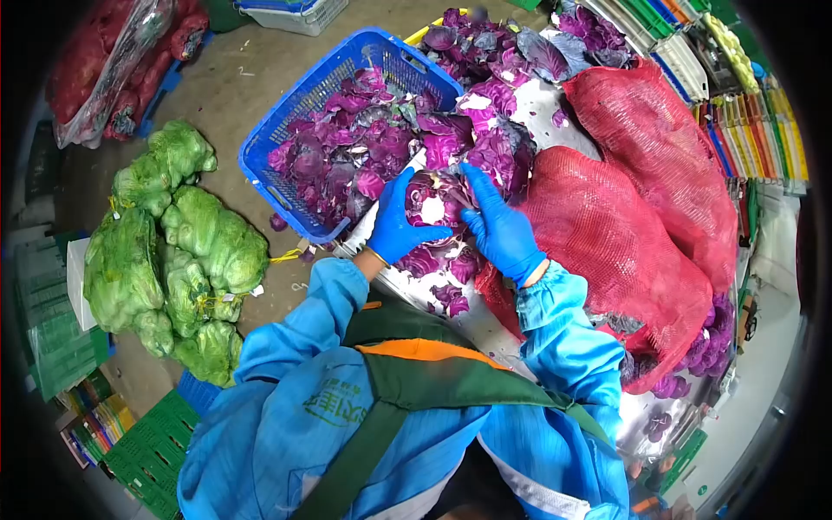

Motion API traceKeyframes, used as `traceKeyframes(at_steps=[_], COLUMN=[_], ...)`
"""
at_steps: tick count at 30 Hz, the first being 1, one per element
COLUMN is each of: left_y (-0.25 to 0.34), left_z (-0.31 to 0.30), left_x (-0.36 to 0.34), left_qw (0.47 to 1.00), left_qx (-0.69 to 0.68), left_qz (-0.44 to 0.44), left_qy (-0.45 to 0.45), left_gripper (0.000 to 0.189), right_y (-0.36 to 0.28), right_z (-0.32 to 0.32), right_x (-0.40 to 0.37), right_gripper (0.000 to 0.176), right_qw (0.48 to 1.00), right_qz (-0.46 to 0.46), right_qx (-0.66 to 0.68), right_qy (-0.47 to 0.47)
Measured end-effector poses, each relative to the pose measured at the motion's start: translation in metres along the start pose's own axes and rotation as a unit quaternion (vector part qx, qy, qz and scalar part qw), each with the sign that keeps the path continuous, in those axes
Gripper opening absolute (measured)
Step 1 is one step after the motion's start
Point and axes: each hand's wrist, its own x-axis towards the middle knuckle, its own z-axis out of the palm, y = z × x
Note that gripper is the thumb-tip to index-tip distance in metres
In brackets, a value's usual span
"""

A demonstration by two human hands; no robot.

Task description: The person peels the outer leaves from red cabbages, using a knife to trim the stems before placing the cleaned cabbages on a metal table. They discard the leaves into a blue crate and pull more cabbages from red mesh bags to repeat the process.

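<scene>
A red cabbage point(431, 211) with a pale cut stem end facing up sits between my two blue-gloved hands. My left hand point(400, 224) curves around its left side, the thumb stretched across its near edge. On the other side my right hand point(504, 232) grips the cabbage's right edge between thumb and fingers; its fingertips are partly hidden. Loose purple leaves point(449, 299) lie on the white work surface below the hands. More leaves point(496, 156) are heaped just beyond them.
A blue plastic basket point(260, 147) full of purple leaves stands at the left. Red mesh sacks point(620, 234) of cabbages lie on the right. Green bagged vegetables point(212, 238) rest on the floor at the left. Further purple leaves point(468, 43) fill a yellow-rimmed container behind.
</scene>
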Motion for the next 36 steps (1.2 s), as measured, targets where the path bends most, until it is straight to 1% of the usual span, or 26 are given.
traceKeyframes(at_steps=[2, 3, 5, 6, 7, 10, 11, 13, 14, 15, 17, 18, 19, 21, 22, 23, 25, 26, 27, 29, 30, 31, 33, 34, 35, 36], left_y=[0.006, 0.007, -0.005, -0.004, -0.006, -0.002, -0.002, 0.0, -0.002, 0.001, 0.006, 0.003, 0.002, 0.003, 0.007, 0.011, 0.023, 0.029, 0.024, 0.018, 0.018, 0.018, 0.019, 0.021, 0.02, 0.022], left_z=[-0.004, -0.005, 0.005, 0.007, 0.006, 0.009, 0.009, 0.006, -0.001, -0.006, -0.014, -0.014, -0.014, -0.013, -0.011, -0.009, -0.007, 0.001, 0.01, 0.021, 0.021, 0.019, 0.01, 0.003, -0.001, -0.007], left_x=[0.009, 0.002, 0.003, 0.003, 0.005, 0.006, 0.008, 0.009, 0.012, 0.014, 0.018, 0.021, 0.021, 0.021, 0.019, 0.014, 0.006, 0.004, 0.004, 0.006, 0.006, 0.005, -0.004, -0.01, -0.016, -0.016], left_qw=[0.996, 0.996, 0.999, 0.998, 0.998, 0.998, 0.998, 0.998, 0.996, 0.996, 0.987, 0.988, 0.988, 0.992, 0.994, 0.994, 0.993, 0.987, 0.986, 0.981, 0.981, 0.98, 0.974, 0.973, 0.974, 0.979], left_qx=[0.067, 0.066, 0.007, 0.037, 0.04, 0.057, 0.056, 0.042, 0.031, 0.03, 0.055, 0.034, 0.033, -0.012, -0.009, -0.009, 0.062, 0.104, 0.117, 0.125, 0.125, 0.129, 0.173, 0.181, 0.187, 0.171], left_qz=[-0.002, -0.011, 0.024, 0.042, 0.042, 0.034, 0.036, 0.044, 0.05, 0.051, 0.085, 0.081, 0.08, 0.063, 0.078, 0.08, 0.103, 0.116, 0.104, 0.104, 0.107, 0.124, 0.133, 0.13, 0.12, 0.107], left_qy=[-0.051, -0.052, -0.033, -0.016, -0.016, -0.014, -0.014, -0.033, -0.06, -0.061, -0.125, -0.128, -0.129, -0.113, -0.07, -0.07, -0.001, 0.024, 0.06, 0.107, 0.103, 0.092, 0.064, 0.056, 0.049, 0.034], left_gripper=[0.114, 0.114, 0.119, 0.119, 0.119, 0.118, 0.118, 0.117, 0.116, 0.116, 0.116, 0.115, 0.115, 0.114, 0.109, 0.109, 0.103, 0.097, 0.093, 0.089, 0.089, 0.087, 0.085, 0.085, 0.086, 0.088], right_y=[0.006, 0.001, 0.001, -0.001, 0.003, 0.014, 0.017, 0.008, 0.021, 0.02, 0.016, 0.019, 0.022, 0.023, 0.029, 0.032, 0.025, 0.021, 0.014, 0.008, 0.012, 0.034, 0.084, 0.09, 0.096, 0.087], right_z=[0.008, 0.009, 0.012, 0.016, 0.022, 0.033, 0.029, 0.015, 0.019, 0.017, 0.014, 0.015, 0.016, 0.017, 0.018, 0.016, 0.012, 0.012, 0.012, 0.009, 0.012, 0.018, 0.028, 0.026, 0.03, 0.025], right_x=[0.008, 0.004, 0.012, 0.017, 0.022, 0.03, 0.032, 0.034, 0.038, 0.04, 0.044, 0.049, 0.056, 0.067, 0.069, 0.068, 0.062, 0.059, 0.059, 0.072, 0.078, 0.085, 0.102, 0.101, 0.099, 0.093], right_gripper=[0.067, 0.067, 0.064, 0.057, 0.057, 0.037, 0.037, 0.034, 0.035, 0.035, 0.038, 0.034, 0.034, 0.029, 0.025, 0.025, 0.024, 0.025, 0.025, 0.027, 0.027, 0.027, 0.027, 0.029, 0.032, 0.033], right_qw=[0.992, 0.992, 0.986, 0.985, 0.985, 0.989, 0.989, 0.997, 0.996, 0.996, 0.995, 0.999, 0.999, 0.994, 0.993, 0.992, 0.995, 0.997, 0.997, 0.991, 0.991, 0.991, 0.981, 0.98, 0.977, 0.977], right_qz=[-0.101, -0.098, -0.057, -0.041, -0.043, -0.07, -0.07, 0.02, -0.052, -0.05, -0.072, -0.021, -0.02, 0.012, 0.003, 0.002, 0.008, -0.021, -0.018, 0.041, 0.042, 0.044, 0.09, 0.156, 0.188, 0.179], right_qx=[-0.077, -0.073, -0.14, -0.158, -0.157, -0.024, -0.025, -0.056, -0.009, -0.01, 0.017, 0.003, 0.003, -0.104, -0.104, -0.105, -0.085, -0.033, -0.029, -0.126, -0.111, -0.111, -0.121, -0.104, -0.075, -0.056], right_qy=[-0.005, -0.013, -0.065, -0.055, -0.054, 0.13, 0.131, 0.058, 0.073, 0.074, 0.059, 0.046, 0.046, 0.045, 0.064, 0.066, 0.06, 0.072, 0.068, 0.013, 0.055, 0.058, 0.122, 0.062, 0.07, 0.097])
